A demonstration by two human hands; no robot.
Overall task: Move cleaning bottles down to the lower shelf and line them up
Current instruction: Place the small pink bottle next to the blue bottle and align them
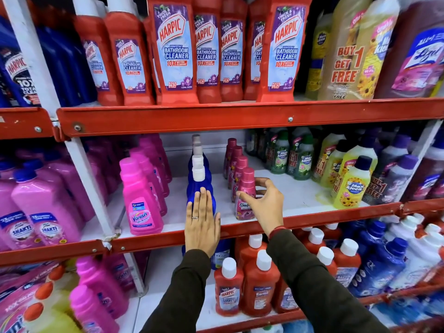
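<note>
At the middle shelf's [312, 218] front edge, the left hand [201, 227] lies flat and open against the front blue bottle [199, 188]; the right hand [264, 200] is spread, half-curled beside the pink bottle [246, 191], not gripping. Both bottles look like full, rigid, slick plastic, fairly heavy; best held round the body below the neck. Rear bottles are blurred, the blue label hidden.

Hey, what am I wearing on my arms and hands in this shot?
Both arms are in dark olive-brown long sleeves. The left hand has a thin two-tone ring on one finger. The right hand has a red thread band at the wrist, just above the cuff.
</note>
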